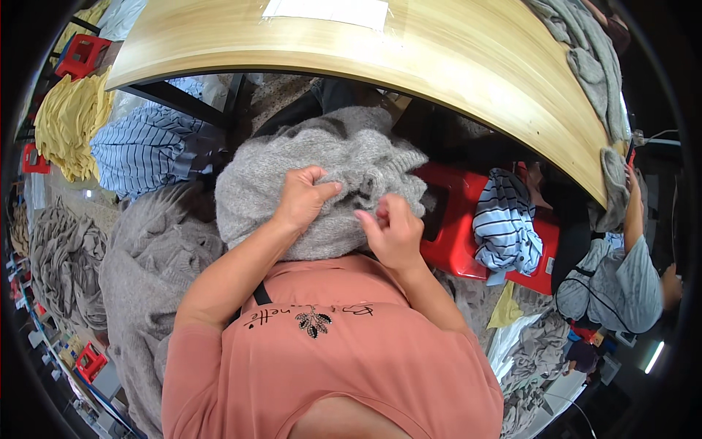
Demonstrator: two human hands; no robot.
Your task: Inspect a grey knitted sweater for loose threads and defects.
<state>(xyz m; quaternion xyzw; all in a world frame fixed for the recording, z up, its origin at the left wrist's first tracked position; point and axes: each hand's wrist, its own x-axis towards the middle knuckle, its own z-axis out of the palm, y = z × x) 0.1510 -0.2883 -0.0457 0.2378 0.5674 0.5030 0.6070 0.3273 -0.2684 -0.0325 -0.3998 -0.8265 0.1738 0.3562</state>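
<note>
A bundled grey knit garment (270, 179) lies over my lap, below the table edge. My left hand (301, 201) is closed on a fold of it, thumb and fingers pinching the knit near the middle. Just right of that, a gathered bit of the same knit stands up with a small dark gap under it. My right hand (395, 233) is close by at the garment's near right side, fingers curled in and thumb raised. Whatever those fingers hold, if anything, is too small to make out.
A wooden table (439, 62) spans ahead, with a white sheet (327, 12) on it. A red stool (459, 212) at right bears a striped blue garment (504, 223). Grey knit (150, 271), striped and yellow (66, 121) heaps lie left. Another person (618, 282) is at far right.
</note>
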